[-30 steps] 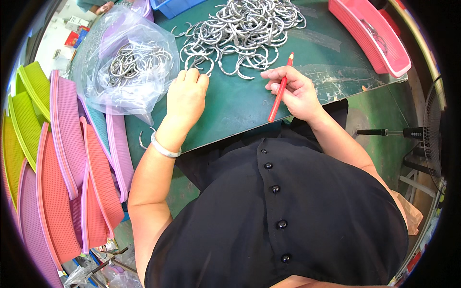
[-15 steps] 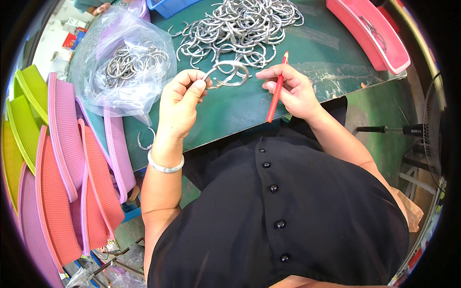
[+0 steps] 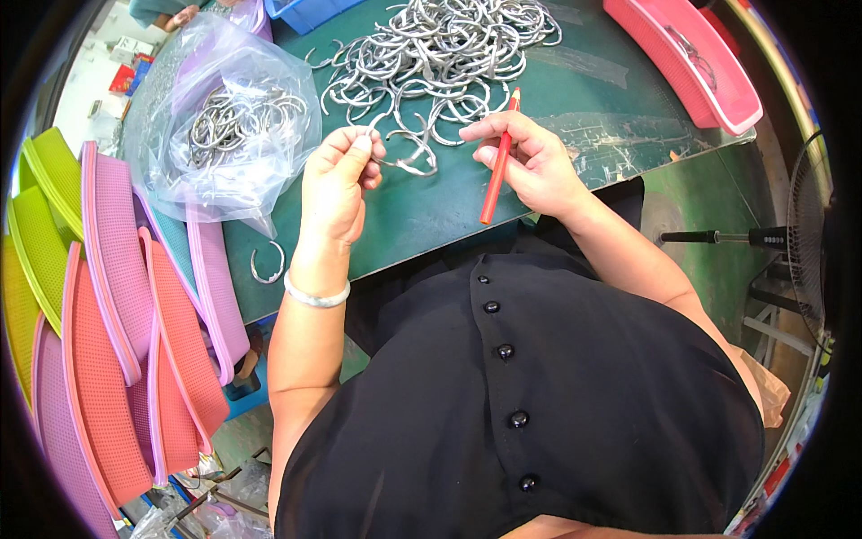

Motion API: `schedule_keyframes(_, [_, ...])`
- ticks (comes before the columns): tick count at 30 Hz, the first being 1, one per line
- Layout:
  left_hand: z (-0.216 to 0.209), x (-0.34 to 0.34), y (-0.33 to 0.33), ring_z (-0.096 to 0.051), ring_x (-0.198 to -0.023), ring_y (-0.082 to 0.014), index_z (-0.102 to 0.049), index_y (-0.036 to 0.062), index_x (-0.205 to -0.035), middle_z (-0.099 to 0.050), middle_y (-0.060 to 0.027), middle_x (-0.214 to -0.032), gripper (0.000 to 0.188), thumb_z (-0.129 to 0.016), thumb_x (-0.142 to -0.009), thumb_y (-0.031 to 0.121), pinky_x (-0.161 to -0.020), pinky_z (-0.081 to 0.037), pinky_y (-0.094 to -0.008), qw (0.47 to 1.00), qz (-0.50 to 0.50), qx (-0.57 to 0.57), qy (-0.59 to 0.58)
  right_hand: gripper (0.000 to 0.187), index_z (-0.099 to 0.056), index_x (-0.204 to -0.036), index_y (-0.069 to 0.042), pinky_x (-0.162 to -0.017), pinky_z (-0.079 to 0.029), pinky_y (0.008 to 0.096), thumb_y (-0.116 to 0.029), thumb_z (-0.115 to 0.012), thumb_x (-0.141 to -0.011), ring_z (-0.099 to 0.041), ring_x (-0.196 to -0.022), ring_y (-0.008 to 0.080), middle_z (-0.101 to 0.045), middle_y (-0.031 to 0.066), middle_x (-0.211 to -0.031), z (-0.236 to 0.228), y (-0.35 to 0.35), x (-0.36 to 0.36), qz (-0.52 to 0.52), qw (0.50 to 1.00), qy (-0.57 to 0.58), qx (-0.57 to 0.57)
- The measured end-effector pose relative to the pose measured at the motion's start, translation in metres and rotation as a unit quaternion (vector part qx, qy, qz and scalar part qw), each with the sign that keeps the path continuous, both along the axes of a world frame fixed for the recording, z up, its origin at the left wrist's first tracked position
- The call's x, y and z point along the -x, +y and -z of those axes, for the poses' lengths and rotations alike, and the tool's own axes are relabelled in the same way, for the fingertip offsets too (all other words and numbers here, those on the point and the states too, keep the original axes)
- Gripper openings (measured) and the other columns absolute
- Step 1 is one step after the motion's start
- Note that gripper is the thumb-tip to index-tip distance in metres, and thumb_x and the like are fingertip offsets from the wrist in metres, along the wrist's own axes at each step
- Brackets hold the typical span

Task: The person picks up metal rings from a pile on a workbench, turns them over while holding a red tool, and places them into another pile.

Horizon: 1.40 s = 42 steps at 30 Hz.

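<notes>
In front of me my left hand (image 3: 334, 184) pinches the end of an open silver metal ring (image 3: 418, 168), shaped like a cuff bangle, between thumb and fingertips. A red pencil (image 3: 495, 184) is gripped in my right hand (image 3: 545, 172), tilted, with its pointed end up and away from me. My two hands are apart over the near part of the green table (image 3: 409, 229). Just beyond them lies a heap of similar silver rings (image 3: 440, 63). A bangle (image 3: 315, 299) circles my left wrist.
A clear plastic bag (image 3: 260, 184) with more rings stands at left, and a single ring (image 3: 268, 262) lies near it. Colourful baskets (image 3: 112, 359) crowd the left side. A pink basket (image 3: 718, 81) sits at far right, a blue bin (image 3: 314, 13) at the back, a fan (image 3: 806, 234) beyond the table's right edge.
The ring in my left hand has turned and dropped lower, its curve now nearer the table. My right hand, still with the pencil, has shifted slightly left.
</notes>
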<state>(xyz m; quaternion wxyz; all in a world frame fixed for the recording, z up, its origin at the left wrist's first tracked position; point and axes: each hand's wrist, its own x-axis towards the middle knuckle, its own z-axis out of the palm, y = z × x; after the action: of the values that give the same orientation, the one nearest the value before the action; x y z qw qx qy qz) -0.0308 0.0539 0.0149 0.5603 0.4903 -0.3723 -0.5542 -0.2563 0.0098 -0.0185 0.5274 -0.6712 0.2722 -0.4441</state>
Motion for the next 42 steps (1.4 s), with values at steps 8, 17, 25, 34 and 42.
schedule_keyframes(8, [-0.014,0.011,0.008,-0.046,-0.068,-0.0044,-0.057,0.0021,-0.093,-0.056,0.0005,-0.078,0.01,-0.05,-0.088,0.008,-0.061,-0.038,-0.0171,0.87,-0.029,0.231,-0.436,0.019,-0.058,-0.099,-0.003,-0.063,-0.043,0.0201,0.001,-0.054,-0.08,-0.052,-0.069,0.0055,-0.057,0.0013,-0.083,0.004,0.0,-0.001,-0.005,0.998,0.05,0.029])
schedule_keyframes(17, [-0.012,0.013,0.008,-0.045,-0.06,-0.0059,-0.054,0.0017,-0.09,-0.054,-0.0031,-0.077,0.01,-0.048,-0.089,0.009,-0.054,-0.038,-0.0188,0.986,0.067,-0.012,0.153,0.017,-0.056,-0.097,-0.001,-0.073,-0.046,0.023,0.004,-0.052,-0.081,-0.056,-0.079,0.0083,-0.059,0.0044,-0.088,-0.009,0.0,-0.002,-0.032,0.998,-0.037,-0.031])
schedule_keyframes(25, [-0.004,0.018,0.009,-0.044,-0.06,-0.0066,-0.053,0.0018,-0.094,-0.052,-0.0031,-0.078,0.012,-0.046,-0.09,0.011,-0.054,-0.038,-0.0189,0.969,0.09,-0.07,0.221,0.018,-0.053,-0.1,0.0,-0.075,-0.05,0.0264,-0.001,-0.057,-0.082,-0.06,-0.082,0.0131,-0.06,0.0064,-0.088,-0.018,0.003,-0.001,-0.068,0.978,-0.132,-0.148])
schedule_keyframes(34, [0.0,0.018,0.007,-0.048,-0.06,-0.0075,-0.053,0.0003,-0.094,-0.056,-0.0051,-0.079,0.013,-0.046,-0.09,0.01,-0.053,-0.04,-0.0199,0.955,0.095,-0.079,0.27,0.02,-0.052,-0.101,-0.002,-0.071,-0.052,0.0262,0.0,-0.057,-0.082,-0.06,-0.084,0.0144,-0.06,0.0075,-0.089,-0.018,0.0,0.0,-0.073,0.98,-0.113,-0.148])
schedule_keyframes(42, [-0.004,0.023,0.011,-0.049,-0.06,-0.0077,-0.054,0.0,-0.094,-0.056,-0.0056,-0.08,0.013,-0.046,-0.09,0.011,-0.054,-0.041,-0.0203,0.96,0.076,-0.073,0.259,0.022,-0.053,-0.098,0.001,-0.077,-0.048,0.0238,-0.001,-0.062,-0.078,-0.058,-0.083,0.0099,-0.058,0.004,-0.087,-0.019,0.003,-0.002,-0.058,0.986,-0.082,-0.132])
